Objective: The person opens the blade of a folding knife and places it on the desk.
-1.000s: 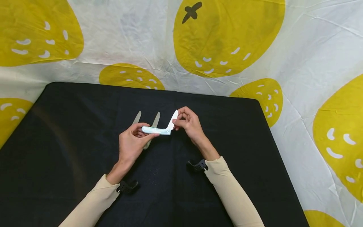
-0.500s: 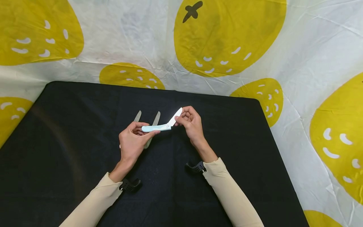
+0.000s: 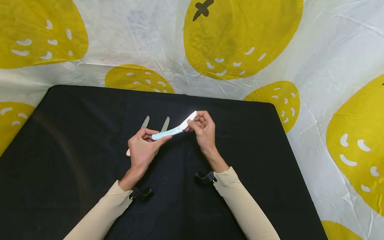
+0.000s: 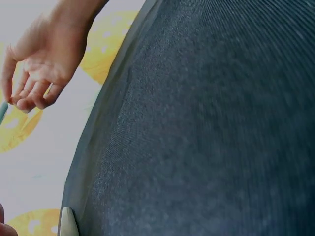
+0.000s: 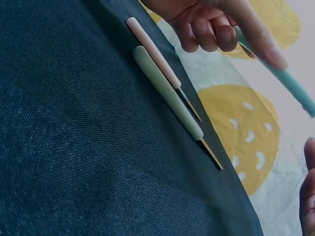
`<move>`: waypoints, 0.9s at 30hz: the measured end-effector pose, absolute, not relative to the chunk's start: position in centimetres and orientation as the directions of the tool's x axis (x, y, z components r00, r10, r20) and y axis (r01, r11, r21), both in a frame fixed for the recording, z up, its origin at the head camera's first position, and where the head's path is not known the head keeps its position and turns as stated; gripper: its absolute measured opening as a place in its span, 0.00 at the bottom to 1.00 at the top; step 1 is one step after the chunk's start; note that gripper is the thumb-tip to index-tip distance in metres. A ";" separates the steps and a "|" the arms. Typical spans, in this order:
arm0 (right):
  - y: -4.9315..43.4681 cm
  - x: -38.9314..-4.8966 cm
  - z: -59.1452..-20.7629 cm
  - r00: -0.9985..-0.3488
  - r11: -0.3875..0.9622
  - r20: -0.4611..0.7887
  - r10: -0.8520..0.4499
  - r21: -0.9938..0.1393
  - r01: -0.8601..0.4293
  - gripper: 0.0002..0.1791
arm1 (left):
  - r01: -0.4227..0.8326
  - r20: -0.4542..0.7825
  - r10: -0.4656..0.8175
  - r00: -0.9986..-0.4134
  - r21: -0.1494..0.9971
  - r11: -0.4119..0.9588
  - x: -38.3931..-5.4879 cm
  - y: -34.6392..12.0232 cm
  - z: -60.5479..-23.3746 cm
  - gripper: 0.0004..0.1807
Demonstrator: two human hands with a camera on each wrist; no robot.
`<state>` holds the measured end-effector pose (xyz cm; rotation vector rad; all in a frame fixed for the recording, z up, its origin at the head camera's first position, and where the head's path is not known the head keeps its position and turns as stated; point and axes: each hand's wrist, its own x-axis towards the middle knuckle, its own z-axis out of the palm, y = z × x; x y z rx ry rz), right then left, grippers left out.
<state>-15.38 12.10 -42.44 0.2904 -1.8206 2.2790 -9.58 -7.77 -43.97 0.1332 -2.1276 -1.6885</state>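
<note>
A folding knife with a light blue handle (image 3: 167, 133) is held up over the table. My left hand (image 3: 141, 148) grips the handle between thumb and fingers. With thumb and fingertips, my right hand (image 3: 205, 131) pinches the white blade (image 3: 188, 120), which stands out at a slight bend from the handle. Underneath, two more knives lie side by side with blades out: a pink-handled knife (image 5: 155, 53) and a green-handled knife (image 5: 167, 93). In the head view the left hand covers most of their handles.
Black cloth (image 3: 234, 133) covers the table. Behind and to the right hangs a white sheet (image 3: 135, 33) printed with yellow fruit shapes. Dark straps (image 3: 141, 194) sit at both wrists, below beige sleeves.
The right hand has swung the blade outward, up and to the right, so it lies closer to straight with the handle. The left hand has tilted the handle's blade end upward.
</note>
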 end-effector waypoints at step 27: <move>11.3 -15.5 -43.6 -0.976 -0.207 0.168 0.138 -0.959 -0.195 0.10 | 0.071 0.131 -0.206 -0.970 0.958 0.277 -9.4 -7.2 -45.0 0.21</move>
